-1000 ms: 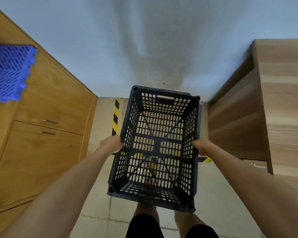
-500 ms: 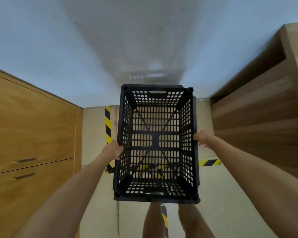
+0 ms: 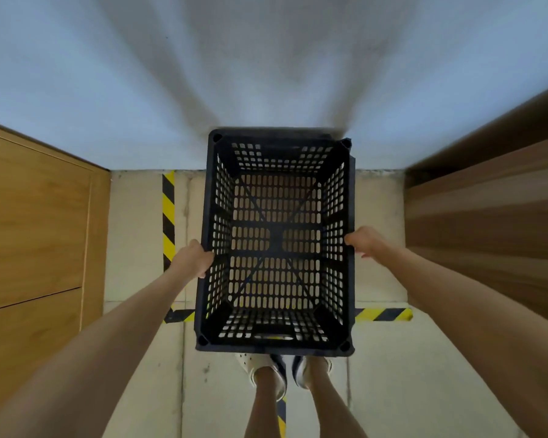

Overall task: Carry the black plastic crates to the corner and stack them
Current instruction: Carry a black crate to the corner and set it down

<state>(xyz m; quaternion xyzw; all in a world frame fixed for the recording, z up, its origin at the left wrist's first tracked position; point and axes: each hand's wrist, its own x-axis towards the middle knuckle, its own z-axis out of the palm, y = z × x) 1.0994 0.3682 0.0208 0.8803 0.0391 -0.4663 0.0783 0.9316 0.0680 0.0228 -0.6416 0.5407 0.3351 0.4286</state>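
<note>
Hands: left hand (image 3: 194, 259) grips the crate's long left rim at about 9 o'clock, fingers curled over the edge; right hand (image 3: 363, 241) is curled at the right rim at about 3 o'clock, and how far its fingers wrap cannot be told.
Crate: black crate (image 3: 276, 241) held between both hands, open side up, nothing in it, floor visible through its base; its far end at 12 o'clock is close to the wall, its near end above the person's shoes (image 3: 268, 369).
Handling: rigid moulded plastic, perforated on every wall and the base, so likely light for its bulk; stiff enough not to sag from a mid-rim hold; ribbed edges give purchase, so slipping looks unlikely.
Where to hold: mid-points of the two long rims, as now, keep it level; slot handles show in the short ends at 12 and 6 o'clock and would also serve.
Risk: fingers under the rim could get pinched when the crate is set down.
Surroundings: wall (image 3: 266, 74) at 12 o'clock; cabinet (image 3: 35, 222) at 9 o'clock; wooden unit (image 3: 487, 222) at 3 o'clock; striped tape (image 3: 168, 216) on the floor (image 3: 380, 248), marking a bay under the crate.
Stage: crate seems to be at the corner, not yet set down; no other crate is in sight.
</note>
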